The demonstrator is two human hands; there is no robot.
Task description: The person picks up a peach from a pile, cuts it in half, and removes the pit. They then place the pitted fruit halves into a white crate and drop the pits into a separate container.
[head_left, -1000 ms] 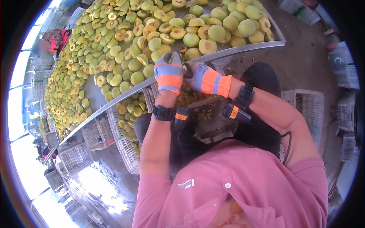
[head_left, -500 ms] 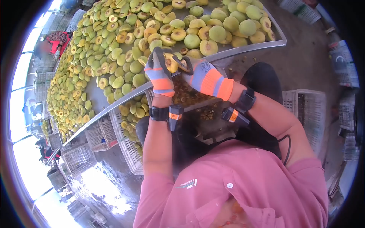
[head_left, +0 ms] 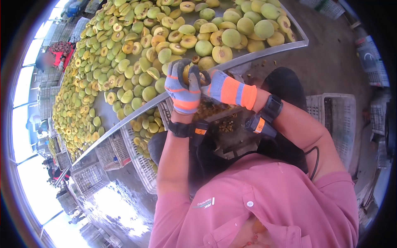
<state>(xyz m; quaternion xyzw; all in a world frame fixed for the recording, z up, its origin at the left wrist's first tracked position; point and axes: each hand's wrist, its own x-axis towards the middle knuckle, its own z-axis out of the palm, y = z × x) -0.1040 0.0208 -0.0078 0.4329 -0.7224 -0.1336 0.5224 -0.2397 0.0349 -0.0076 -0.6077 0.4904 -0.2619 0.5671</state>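
My left hand (head_left: 182, 86), in a grey and orange glove, is closed around a green-yellow peach half (head_left: 187, 75). Its fingers cover most of the fruit. Close against it, my gloved right hand (head_left: 223, 86) is closed on a small pitting tool (head_left: 204, 77) with a curved end, mostly hidden between the hands. Both hands are just over the metal rim (head_left: 248, 59) of the work table. Beyond them lie many whole and halved peaches (head_left: 222, 54), some with brown centres showing.
Below the rim, a white crate (head_left: 142, 169) with peaches stands left of my legs. Another white crate (head_left: 341, 124) is on my right. Further plastic crates (head_left: 89, 178) stand on the floor at left. Another person (head_left: 62, 53) is at the table's far left.
My left hand has turned inward and its fingers now wrap over the peach half, hiding its cut face. The hands have come closer together, covering more of the tool.
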